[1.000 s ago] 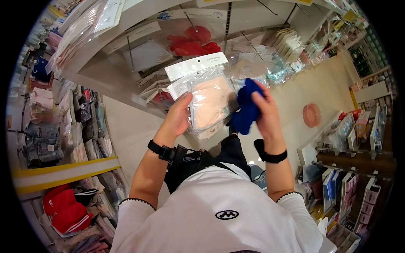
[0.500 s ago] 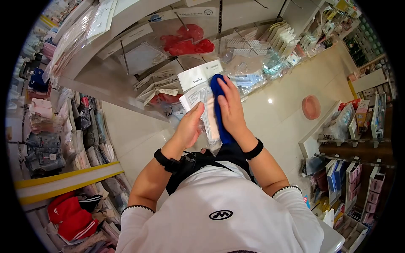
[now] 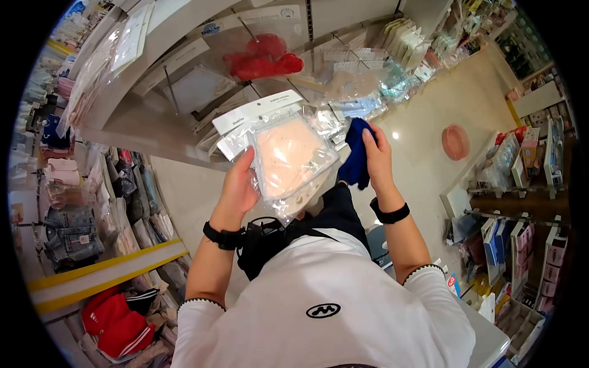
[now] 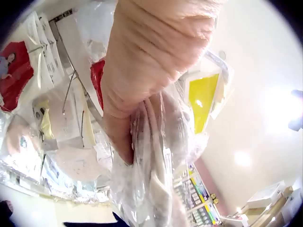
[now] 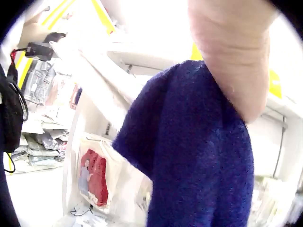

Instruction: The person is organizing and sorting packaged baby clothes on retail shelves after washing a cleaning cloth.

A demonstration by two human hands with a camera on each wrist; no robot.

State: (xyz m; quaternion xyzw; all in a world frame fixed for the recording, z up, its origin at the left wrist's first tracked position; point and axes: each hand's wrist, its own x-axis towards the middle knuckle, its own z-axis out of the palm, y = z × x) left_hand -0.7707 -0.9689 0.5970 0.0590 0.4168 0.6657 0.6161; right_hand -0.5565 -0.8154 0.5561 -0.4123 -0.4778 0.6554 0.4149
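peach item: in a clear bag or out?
In. Clear film with glare covers the peach item, and the bag extends past its edges; the left hand holds it.

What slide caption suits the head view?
Left hand holds plastic-packed peach fabric, right hand a blue cloth, above a pale floor.

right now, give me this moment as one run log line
left hand: grips bagged peach item | right hand: holds blue cloth | pink round object: on floor
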